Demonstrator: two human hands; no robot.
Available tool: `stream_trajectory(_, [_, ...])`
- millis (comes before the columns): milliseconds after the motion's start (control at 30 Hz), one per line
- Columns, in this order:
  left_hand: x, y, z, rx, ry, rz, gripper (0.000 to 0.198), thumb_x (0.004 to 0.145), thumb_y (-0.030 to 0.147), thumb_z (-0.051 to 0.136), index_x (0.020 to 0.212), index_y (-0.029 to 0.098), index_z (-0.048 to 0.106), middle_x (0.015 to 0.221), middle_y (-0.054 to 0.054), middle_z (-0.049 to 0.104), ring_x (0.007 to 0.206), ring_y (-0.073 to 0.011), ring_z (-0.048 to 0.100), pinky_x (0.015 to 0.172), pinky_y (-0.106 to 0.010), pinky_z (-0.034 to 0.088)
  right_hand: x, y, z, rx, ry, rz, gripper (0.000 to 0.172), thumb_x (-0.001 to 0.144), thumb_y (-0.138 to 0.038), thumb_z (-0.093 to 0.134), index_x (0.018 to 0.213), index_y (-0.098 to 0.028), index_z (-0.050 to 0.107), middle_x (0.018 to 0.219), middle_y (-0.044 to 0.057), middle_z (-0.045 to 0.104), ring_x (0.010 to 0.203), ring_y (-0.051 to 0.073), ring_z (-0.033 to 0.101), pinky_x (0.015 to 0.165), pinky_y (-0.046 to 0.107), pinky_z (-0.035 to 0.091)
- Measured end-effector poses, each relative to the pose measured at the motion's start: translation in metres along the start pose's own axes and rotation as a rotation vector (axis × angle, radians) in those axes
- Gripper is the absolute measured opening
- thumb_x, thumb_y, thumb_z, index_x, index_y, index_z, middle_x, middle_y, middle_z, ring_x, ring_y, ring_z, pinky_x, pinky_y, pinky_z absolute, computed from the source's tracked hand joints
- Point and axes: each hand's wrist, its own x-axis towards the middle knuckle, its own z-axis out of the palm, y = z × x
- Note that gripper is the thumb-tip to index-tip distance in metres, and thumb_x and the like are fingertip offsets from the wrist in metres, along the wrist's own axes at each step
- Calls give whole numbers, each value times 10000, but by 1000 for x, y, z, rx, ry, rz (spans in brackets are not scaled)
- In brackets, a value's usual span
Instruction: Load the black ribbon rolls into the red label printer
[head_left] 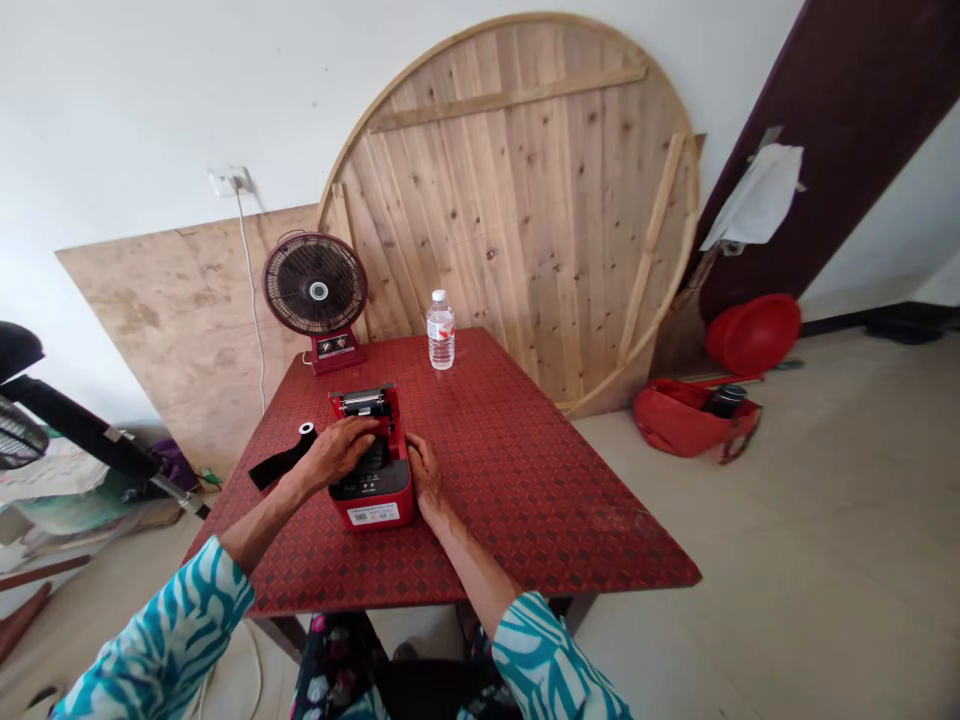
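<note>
- Red printer (373,490) sits on the counter (525,480), lid up: rigid, light plastic, I'd say; hold its flat sides.
- Left hand (337,450) rests spread on top; right hand (424,475) braces its side, unclenched.

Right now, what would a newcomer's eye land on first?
The small red machine near the front of the red table, left hand on top of it, right hand against its right side. Behind, a big round wooden board leans on the wall; a red fan and a water bottle stand at the table's far edge.
</note>
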Motion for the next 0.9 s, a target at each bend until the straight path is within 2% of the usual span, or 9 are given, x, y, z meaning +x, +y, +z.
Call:
stream_trajectory(67, [8,-2,3,38,-71,-48,329,862,389,506,1056,235,723,1053,-70,744,988,-254,677,888,-352,491,0,0,1,-3,8,1,333,826,-396,503,1070,-267,689,1117,27,695,1099,205,597,1001,372,443])
stream_trajectory(133, [14,-7,4,44,-132,-113,334,882,388,474,1055,250,723,900,-54,763,764,-233,704,755,-318,506,1,1,2,-7,21,7,328,825,-386,499,1063,-269,692,1115,29,697,1098,204,596,1001,369,442])
stream_trajectory(200, [19,-12,4,106,-178,-157,331,886,353,457,1064,256,718,762,-33,749,583,-204,665,664,-296,490,2,2,3,-15,33,9,325,819,-377,496,1051,-266,695,1104,32,701,1093,205,595,1000,368,441])
stream_trajectory(233, [21,-14,5,161,-201,-166,310,871,328,475,1047,261,722,719,-27,737,558,-198,650,651,-289,482,3,2,3,-21,31,6,325,818,-371,493,1051,-265,694,1104,32,700,1094,205,594,1002,369,439])
stream_trajectory(300, [26,-17,6,279,-251,-163,238,811,275,551,958,280,737,706,-29,725,631,-213,664,673,-286,473,4,3,3,-34,23,2,329,820,-359,481,1058,-265,689,1111,32,698,1098,203,592,1010,372,431])
stream_trajectory(367, [30,-17,9,348,-288,-143,188,756,229,608,879,287,738,794,-48,733,773,-246,680,727,-306,471,5,4,3,-39,14,1,330,821,-354,474,1059,-267,687,1113,31,696,1098,203,593,1014,375,428])
stream_trajectory(467, [36,-12,13,392,-344,-104,182,765,190,586,843,265,734,949,-88,725,898,-281,670,779,-346,465,6,5,3,-36,14,0,331,819,-354,468,1051,-265,686,1105,32,697,1092,203,599,1011,375,432])
stream_trajectory(667, [40,-5,12,419,-547,-39,158,806,248,586,869,243,731,913,-85,737,902,-279,681,759,-324,475,6,8,4,-47,22,-11,319,825,-334,473,1052,-267,687,1105,24,700,1088,195,599,1007,360,436])
stream_trajectory(900, [47,-2,12,516,-619,-62,186,723,177,662,899,205,715,931,-74,743,906,-256,679,747,-289,485,7,11,3,-57,7,11,347,821,-332,456,1077,-248,675,1129,40,691,1105,203,593,1017,367,424])
